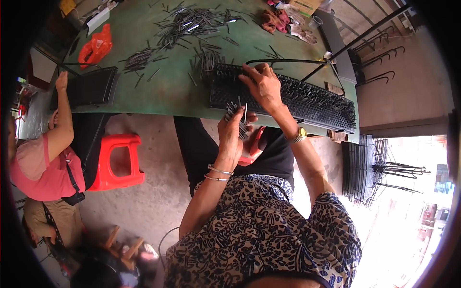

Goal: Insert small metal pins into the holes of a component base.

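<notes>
Long black perforated-metal tray [307, 99]: slopes down rightward, right of centre, along its long axis. Holds the nearer right hand [264, 86] loosely curled over its left part, cannot tell if pinching; grips slim grey metal strips [243, 129] in the left hand [229, 127], below.

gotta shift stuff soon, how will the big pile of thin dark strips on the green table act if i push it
The pile of thin dark strips would probably spread, since they lie loose and crisscrossed. Each is likely stiff: they look straight. Some glint, so they may be smooth and slide easily.
</notes>
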Tool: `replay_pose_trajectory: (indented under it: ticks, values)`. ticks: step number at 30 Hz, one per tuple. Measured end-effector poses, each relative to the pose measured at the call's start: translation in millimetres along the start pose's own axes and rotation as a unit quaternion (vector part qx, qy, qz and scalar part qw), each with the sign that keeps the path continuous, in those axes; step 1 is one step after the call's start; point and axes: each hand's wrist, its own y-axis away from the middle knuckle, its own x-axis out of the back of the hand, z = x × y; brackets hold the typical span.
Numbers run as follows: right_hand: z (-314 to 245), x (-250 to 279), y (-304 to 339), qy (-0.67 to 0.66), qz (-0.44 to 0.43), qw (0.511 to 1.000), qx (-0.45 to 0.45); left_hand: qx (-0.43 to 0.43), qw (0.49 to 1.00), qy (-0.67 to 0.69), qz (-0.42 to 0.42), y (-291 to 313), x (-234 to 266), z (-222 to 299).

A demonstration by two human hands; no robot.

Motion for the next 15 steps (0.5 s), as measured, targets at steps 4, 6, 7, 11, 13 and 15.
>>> replay_pose_trajectory:
  ticks: [4, 6, 7, 11, 13, 15]
  values:
    - [-14, 39, 4, -0.223, -0.250, 0.936, -0.104, -0.032, 0.999, 0.003, -0.009, 0, 4, 3]
    - [-21, 46, 17, -0.274, -0.289, 0.911, -0.110, -0.035, 0.999, 0.000, -0.011, 1, 2, 4]
    - [-22, 45, 23, -0.352, -0.290, 0.872, -0.177, -0.037, 0.999, -0.004, -0.016, 2, 0, 3]
    - [-9, 37, 32, -0.430, -0.247, 0.838, -0.227, -0.021, 0.998, -0.051, -0.029, 5, -5, 7]
    - [-8, 37, 29, -0.400, -0.210, 0.876, -0.168, -0.027, 0.997, -0.067, -0.031, 6, -7, 7]
    - [-10, 42, 25, -0.421, -0.260, 0.833, -0.247, -0.025, 0.996, -0.077, -0.037, 6, -4, 7]
